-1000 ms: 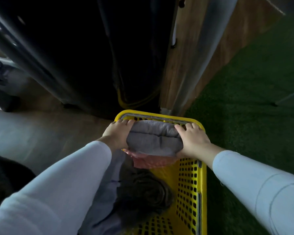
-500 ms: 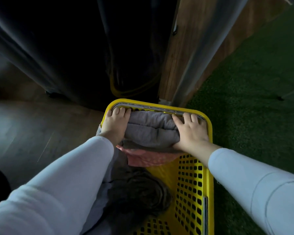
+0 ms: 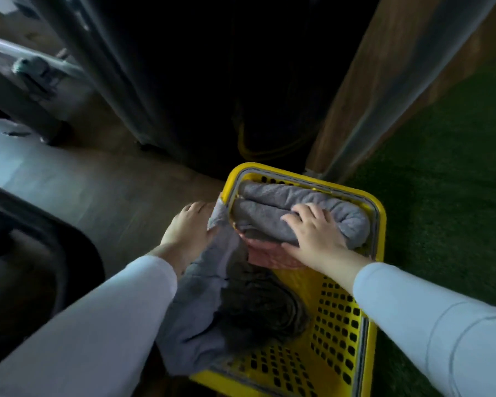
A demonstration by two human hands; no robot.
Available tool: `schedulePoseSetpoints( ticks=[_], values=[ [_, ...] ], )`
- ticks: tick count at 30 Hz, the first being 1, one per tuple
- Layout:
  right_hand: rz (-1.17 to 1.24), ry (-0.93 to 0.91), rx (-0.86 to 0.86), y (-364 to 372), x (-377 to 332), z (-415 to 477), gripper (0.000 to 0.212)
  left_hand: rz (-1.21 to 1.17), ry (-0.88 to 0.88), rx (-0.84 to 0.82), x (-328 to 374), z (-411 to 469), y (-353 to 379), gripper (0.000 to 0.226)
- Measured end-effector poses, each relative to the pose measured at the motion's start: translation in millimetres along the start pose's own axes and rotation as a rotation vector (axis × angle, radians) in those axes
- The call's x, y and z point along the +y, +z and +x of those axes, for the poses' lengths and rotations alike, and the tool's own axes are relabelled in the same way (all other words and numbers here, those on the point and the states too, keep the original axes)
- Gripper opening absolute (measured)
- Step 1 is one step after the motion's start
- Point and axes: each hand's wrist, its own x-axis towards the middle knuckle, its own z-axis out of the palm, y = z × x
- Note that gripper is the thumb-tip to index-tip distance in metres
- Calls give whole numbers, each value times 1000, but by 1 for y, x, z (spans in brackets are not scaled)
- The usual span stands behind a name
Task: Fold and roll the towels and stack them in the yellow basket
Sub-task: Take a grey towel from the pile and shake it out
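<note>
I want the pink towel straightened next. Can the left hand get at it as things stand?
Probably yes: the left hand is just outside the yellow basket, but the grey rolled towel covers most of the pink towel.

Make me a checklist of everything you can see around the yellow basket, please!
Surface: wooden floor on the left, green carpet on the right.
Job's things: yellow basket holds a rolled grey towel at its far end, on top of a pink towel; a dark towel lies nearer.
Clutter: a loose grey cloth hangs over the basket's left rim.
Grippers: right hand lies flat on the rolled grey towel; left hand is outside the left rim, touching the loose cloth.
Cables: a yellow one in the dark opening.
Surroundings: wooden post, blurred grey frames.
</note>
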Motion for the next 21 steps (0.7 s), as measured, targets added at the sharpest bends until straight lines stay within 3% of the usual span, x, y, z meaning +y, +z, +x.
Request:
schedulePoseSetpoints(
  ticks=[3, 7, 11, 15, 21],
  values=[
    [139, -94, -80, 5, -48, 12, 49, -64, -102, -35, -25, -47, 14, 43],
    [239, -245, -156, 22, -108, 35, 51, -139, -239, -90, -50, -106, 43, 56],
    [91, -366, -233, 35, -150, 56, 56, -298, -404, -94, -52, -136, 67, 45],
    [-81, -431, -273, 44, -162, 68, 40, -550, -496, -61, -45, -139, 82, 45],
    [117, -386, -276, 56, -166, 79, 15, -453, -575, -60, -42, -121, 73, 29]
  ],
)
